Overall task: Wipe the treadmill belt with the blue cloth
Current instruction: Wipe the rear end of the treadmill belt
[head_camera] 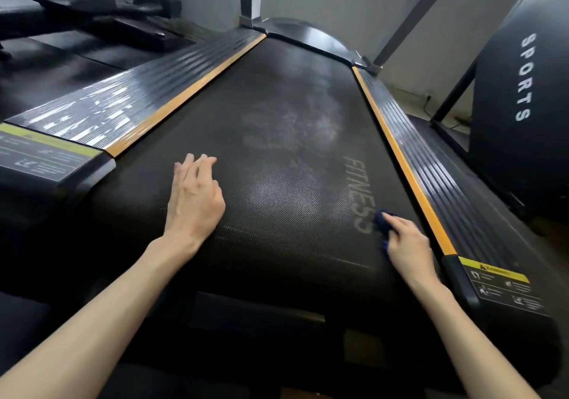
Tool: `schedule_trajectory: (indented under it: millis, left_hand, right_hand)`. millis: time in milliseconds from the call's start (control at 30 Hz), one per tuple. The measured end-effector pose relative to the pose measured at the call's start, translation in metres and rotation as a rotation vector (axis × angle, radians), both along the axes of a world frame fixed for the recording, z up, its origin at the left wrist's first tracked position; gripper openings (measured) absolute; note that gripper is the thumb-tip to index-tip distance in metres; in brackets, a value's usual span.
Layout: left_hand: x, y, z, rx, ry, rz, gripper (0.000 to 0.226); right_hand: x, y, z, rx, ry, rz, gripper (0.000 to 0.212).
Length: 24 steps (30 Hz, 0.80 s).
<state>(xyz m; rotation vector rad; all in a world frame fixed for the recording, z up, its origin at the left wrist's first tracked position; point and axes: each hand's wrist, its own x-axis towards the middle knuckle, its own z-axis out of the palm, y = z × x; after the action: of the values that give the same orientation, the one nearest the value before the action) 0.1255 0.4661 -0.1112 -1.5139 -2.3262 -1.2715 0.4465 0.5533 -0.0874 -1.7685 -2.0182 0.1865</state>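
The right hand (406,244) is closed over the blue cloth (383,223), pressing it on the treadmill belt (277,152) near the right orange strip (397,152), just beside the final letters of the grey word "FITNESS" (360,195). The left hand (194,195) rests open and empty on the belt, fingers loosely bent. A neighbouring machine (523,106) reads "SPORTS". The yellow warning label (498,281) is too small to read.

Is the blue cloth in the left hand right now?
No, the blue cloth is bunched under the right hand near the belt's right edge, while the left hand rests open and empty on the treadmill belt.
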Motion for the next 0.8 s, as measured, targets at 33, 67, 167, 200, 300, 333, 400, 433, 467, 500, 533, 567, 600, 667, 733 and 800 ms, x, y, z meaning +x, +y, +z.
schedule_trajectory:
  millis: [33, 67, 167, 200, 300, 333, 400, 433, 467, 500, 533, 567, 600, 667, 733, 800]
  left_hand:
    - [0.001, 0.0, -0.001, -0.008, 0.006, -0.002, 0.043]
    - [0.002, 0.0, -0.002, -0.024, 0.002, -0.006, 0.043]
    - [0.008, 0.002, -0.002, -0.05, -0.017, -0.026, 0.043]
    - [0.009, 0.003, -0.002, -0.041, -0.008, -0.031, 0.043]
    - [0.004, -0.002, 0.004, -0.015, 0.053, -0.043, 0.043]
    - [-0.002, -0.006, 0.006, -0.007, 0.07, -0.033, 0.043]
    - [-0.02, -0.016, 0.008, -0.013, 0.13, 0.041, 0.042]
    - [-0.03, -0.023, 0.008, -0.02, 0.167, 0.1, 0.042]
    - [-0.04, -0.03, 0.007, -0.026, 0.192, 0.162, 0.042]
    - [-0.049, -0.038, 0.004, -0.033, 0.2, 0.217, 0.043]
    - [-0.057, -0.046, 0.001, -0.04, 0.203, 0.262, 0.043]
    - [-0.064, -0.054, -0.002, -0.045, 0.211, 0.295, 0.044]
    - [-0.071, -0.062, -0.005, -0.046, 0.22, 0.319, 0.044]
    - [-0.083, -0.077, -0.012, -0.038, 0.217, 0.34, 0.045]
    - [-0.094, -0.091, -0.019, -0.025, 0.2, 0.332, 0.046]
    - [-0.1, -0.102, -0.023, -0.008, 0.183, 0.292, 0.05]
  right_hand:
    - [0.01, -0.004, 0.002, -0.021, -0.027, -0.05, 0.042]
    - [0.013, -0.009, 0.001, -0.029, -0.034, -0.079, 0.042]
    - [0.005, -0.038, -0.012, 0.106, 0.051, -0.159, 0.037]
    - [0.002, -0.049, -0.019, 0.177, 0.098, -0.182, 0.036]
    - [-0.022, -0.073, -0.039, 0.337, 0.252, -0.246, 0.037]
    - [-0.037, -0.078, -0.044, 0.377, 0.29, -0.217, 0.04]
    - [-0.083, -0.091, -0.049, 0.414, 0.303, -0.052, 0.046]
    - [-0.11, -0.097, -0.051, 0.41, 0.289, 0.046, 0.049]
    - [-0.137, -0.104, -0.052, 0.397, 0.272, 0.129, 0.052]
    - [-0.164, -0.111, -0.054, 0.384, 0.258, 0.197, 0.055]
    - [-0.189, -0.118, -0.055, 0.375, 0.243, 0.26, 0.056]
    - [-0.211, -0.124, -0.056, 0.37, 0.219, 0.327, 0.057]
    - [-0.23, -0.129, -0.057, 0.366, 0.183, 0.391, 0.058]
    - [-0.261, -0.137, -0.057, 0.36, 0.107, 0.478, 0.061]
    - [-0.286, -0.144, -0.056, 0.346, 0.057, 0.523, 0.062]
    - [-0.311, -0.147, -0.056, 0.349, 0.004, 0.556, 0.06]
